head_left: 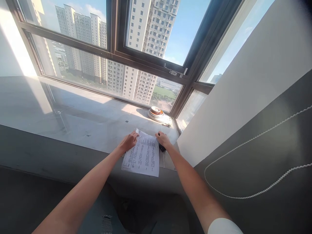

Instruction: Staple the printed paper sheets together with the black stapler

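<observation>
Printed paper sheets (pixel 143 154) lie at the front of the pale window sill, their near end hanging past its edge. My left hand (pixel 129 141) pinches the sheets at their upper left side. At their upper right side, my right hand (pixel 162 139) is closed around a small black object (pixel 162 148). Part of this object shows below the hand and a dark bit sticks out above the fingers; I cannot make out its kind. Whether the right fingers also grip the paper is hidden.
A stack of round plates or lids (pixel 156 114) stands in the sill's corner by the window frame (pixel 136 58). Small dark bits (pixel 126 121) lie on the sill (pixel 97 120). At right, a white bead chain (pixel 234 197) hangs in a loop by the wall.
</observation>
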`<state>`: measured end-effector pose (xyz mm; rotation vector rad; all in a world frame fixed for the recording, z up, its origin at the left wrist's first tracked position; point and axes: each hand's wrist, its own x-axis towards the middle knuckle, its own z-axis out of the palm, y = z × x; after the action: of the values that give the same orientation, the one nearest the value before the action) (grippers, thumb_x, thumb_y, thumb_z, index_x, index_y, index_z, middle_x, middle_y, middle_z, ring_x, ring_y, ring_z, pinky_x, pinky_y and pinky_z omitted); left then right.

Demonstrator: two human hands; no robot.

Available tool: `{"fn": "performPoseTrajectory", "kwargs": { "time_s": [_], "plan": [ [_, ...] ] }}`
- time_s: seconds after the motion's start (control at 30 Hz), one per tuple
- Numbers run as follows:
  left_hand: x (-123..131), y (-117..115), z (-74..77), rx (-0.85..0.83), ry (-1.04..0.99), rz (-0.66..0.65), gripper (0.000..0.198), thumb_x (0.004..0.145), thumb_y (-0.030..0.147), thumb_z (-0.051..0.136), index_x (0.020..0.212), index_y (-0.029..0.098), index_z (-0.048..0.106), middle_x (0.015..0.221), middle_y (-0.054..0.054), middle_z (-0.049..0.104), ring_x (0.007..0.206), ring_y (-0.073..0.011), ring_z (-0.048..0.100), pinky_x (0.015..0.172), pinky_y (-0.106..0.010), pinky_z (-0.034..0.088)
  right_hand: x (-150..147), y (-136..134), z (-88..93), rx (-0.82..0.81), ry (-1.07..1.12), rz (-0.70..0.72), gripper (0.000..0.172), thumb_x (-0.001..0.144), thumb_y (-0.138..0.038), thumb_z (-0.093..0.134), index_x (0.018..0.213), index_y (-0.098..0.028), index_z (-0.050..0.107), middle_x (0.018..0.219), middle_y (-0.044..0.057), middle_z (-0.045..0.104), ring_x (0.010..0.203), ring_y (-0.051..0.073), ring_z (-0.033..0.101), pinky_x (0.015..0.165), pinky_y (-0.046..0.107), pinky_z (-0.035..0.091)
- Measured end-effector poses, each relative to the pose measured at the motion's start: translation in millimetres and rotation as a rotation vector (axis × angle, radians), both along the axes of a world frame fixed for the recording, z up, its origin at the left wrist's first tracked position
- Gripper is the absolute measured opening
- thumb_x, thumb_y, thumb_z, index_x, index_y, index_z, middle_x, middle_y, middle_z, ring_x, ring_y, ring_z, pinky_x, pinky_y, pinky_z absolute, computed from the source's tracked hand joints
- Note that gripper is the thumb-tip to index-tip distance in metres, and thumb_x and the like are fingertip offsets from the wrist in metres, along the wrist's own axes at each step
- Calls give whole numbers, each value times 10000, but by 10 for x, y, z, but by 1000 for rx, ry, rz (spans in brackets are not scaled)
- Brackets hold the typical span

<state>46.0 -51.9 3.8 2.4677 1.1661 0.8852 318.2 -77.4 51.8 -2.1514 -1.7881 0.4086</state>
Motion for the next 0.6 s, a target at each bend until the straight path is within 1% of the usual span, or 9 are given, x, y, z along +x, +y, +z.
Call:
{"fn": "performPoseTrajectory", "kwargs": {
  "time_s": [0.07, 0.2, 0.37, 0.47, 0.53, 0.6],
  "plan": [
    [1, -2, -4, 5, 0, -4, 386, 993, 186, 387, 1215, 147, 700, 1220, -162, 681, 765, -220, 679, 634, -335, 518, -1, 21, -11, -23, -24, 4, 283, 1029, -441, 392, 1038, -238, 589, 1112, 122, 704, 1106, 300, 629, 753, 323, 465],
    [3, -10, 6, 6, 0, -12, 383, 983, 176, 393, 1204, 143, 704, 1216, -169, 682, 769, -223, 680, 619, -334, 513, -14, 91, -15, -75, -78, 18, 353, 1059, -470, 357, 1136, -227, 602, 1203, 157, 699, 1171, 328, 623, 833, 376, 491],
    [2, -19, 32, -19, 4, -11, 386, 980, 191, 402, 1215, 150, 706, 1222, -170, 689, 721, -204, 660, 599, -327, 510, -61, 206, -9, -146, -139, 25, 347, 1051, -422, 403, 1160, -202, 648, 1276, 192, 685, 1216, 353, 627, 947, 460, 495],
    [2, -14, 27, -15, 15, -8, 393, 989, 194, 386, 1214, 154, 706, 1233, -160, 689, 757, -213, 672, 620, -324, 514, -93, 239, -15, -151, -169, 11, 339, 1042, -402, 429, 1169, -197, 667, 1271, 198, 686, 1233, 357, 629, 992, 479, 481],
    [3, -10, 21, -15, 25, -1, 398, 993, 194, 380, 1213, 154, 708, 1236, -159, 687, 772, -220, 680, 628, -325, 516, -109, 244, -25, -139, -174, 13, 333, 1039, -385, 436, 1163, -193, 679, 1238, 203, 695, 1213, 351, 642, 984, 468, 486],
    [4, -9, 18, -15, 34, 10, 396, 990, 187, 383, 1211, 152, 710, 1231, -160, 688, 789, -227, 690, 639, -327, 519, -126, 244, -34, -103, -161, 58, 311, 1031, -373, 461, 1142, -196, 692, 1182, 195, 714, 1174, 339, 659, 958, 439, 496]
  ]
}}
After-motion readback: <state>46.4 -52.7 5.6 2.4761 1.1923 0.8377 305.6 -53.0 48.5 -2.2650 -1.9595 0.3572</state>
